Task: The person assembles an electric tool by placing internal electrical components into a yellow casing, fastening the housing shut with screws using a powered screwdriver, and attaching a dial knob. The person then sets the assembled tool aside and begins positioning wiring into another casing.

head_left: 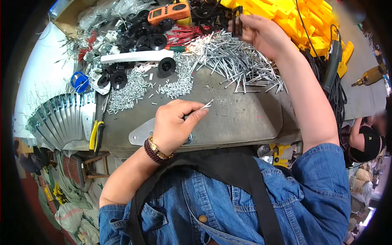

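Head view shows two bare hands over a grey desk [245,122]. The left hand [173,120], in the middle of the frame, has its thumb and first finger pinched together on a thin pale piece [206,105]. Its tip sticks out past the fingers, maybe so it is easy to see. The right hand [267,36], upper right of the middle, seems to have its fingers clamped on a dark part [237,24], but its far side is hidden, so I cannot tell how much it holds.

Things look sorted by kind, likely so they are easy to grab. Long screws [245,61] lie near the right hand, with yellow parts [286,12] behind them at the top right. Metal plates [65,118] are fanned out at the left, maybe so each one can be picked up alone.

Now I count: one heap of long screws, two heaps of small silver bits [179,86], one orange meter [168,14], one blue spool [79,83], one long white strip [136,56] and one yellow-and-black hand tool [96,136]. At least three black reels [166,67] show clearly, and more than ten plates are in the fan. The thin piece could be one or two; I cannot tell
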### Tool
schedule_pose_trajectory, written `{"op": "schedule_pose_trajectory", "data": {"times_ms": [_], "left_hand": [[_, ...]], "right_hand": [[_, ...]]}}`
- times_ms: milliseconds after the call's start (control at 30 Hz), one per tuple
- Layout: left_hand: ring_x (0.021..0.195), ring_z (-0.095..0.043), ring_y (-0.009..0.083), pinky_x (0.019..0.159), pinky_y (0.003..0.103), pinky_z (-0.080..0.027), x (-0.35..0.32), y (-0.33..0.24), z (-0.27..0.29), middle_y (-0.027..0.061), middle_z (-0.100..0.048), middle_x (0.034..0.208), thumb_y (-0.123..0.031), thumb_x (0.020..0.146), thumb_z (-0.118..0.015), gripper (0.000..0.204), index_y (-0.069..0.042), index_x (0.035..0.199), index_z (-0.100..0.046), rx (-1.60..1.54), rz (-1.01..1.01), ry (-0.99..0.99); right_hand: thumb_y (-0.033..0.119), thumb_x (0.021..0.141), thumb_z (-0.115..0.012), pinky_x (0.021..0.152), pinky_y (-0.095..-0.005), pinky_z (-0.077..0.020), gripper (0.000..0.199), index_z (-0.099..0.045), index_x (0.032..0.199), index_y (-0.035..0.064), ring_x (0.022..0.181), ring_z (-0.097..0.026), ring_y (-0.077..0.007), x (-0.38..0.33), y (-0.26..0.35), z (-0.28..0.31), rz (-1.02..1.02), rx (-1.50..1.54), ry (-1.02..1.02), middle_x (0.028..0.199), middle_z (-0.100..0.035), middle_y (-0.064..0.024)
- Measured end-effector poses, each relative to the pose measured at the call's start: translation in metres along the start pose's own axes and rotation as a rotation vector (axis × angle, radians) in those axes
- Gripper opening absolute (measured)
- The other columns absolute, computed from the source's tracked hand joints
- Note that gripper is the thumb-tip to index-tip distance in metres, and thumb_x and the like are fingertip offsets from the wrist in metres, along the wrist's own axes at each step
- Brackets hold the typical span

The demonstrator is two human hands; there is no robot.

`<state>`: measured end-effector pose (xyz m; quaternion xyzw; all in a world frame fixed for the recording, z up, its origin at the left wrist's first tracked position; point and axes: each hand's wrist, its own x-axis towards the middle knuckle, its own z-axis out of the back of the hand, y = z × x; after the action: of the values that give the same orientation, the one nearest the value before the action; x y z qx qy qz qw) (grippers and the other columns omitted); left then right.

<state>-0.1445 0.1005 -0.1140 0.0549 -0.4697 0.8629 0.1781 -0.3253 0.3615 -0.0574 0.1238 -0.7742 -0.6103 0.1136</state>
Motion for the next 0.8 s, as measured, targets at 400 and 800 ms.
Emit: {"op": "schedule_pose_trajectory", "data": {"times_ms": [400,800], "left_hand": [[0.124,-0.049,0.041,0.106,0.048,-0.036,-0.009,-0.006,0.022,0.0226,-0.049,0.136,-0.028,0.054,-0.094,0.097,-0.001,0.134,-0.045,0.232,-0.199,0.121],[0.128,-0.046,0.0423,0.109,0.047,-0.037,-0.018,0.002,0.028,0.0239,-0.045,0.137,-0.014,0.061,-0.083,0.085,-0.001,0.137,-0.047,0.311,-0.148,0.285]], "right_hand": [[0.013,0.089,-0.074,0.084,-0.0318,-0.0551,0.04,-0.056,0.122,-0.0003,0.096,-0.066,-0.017,-0.15,-0.096,-0.095,-0.139,-0.102,0.097,0.107,-0.066,-0.0139],[0.021,0.084,-0.072,0.088,-0.0441,-0.0509,0.023,-0.068,0.102,0.007,0.1,-0.065,-0.0339,-0.127,0.009,-0.018,0.413,-1.408,-0.326,0.098,-0.069,-0.014]]}}
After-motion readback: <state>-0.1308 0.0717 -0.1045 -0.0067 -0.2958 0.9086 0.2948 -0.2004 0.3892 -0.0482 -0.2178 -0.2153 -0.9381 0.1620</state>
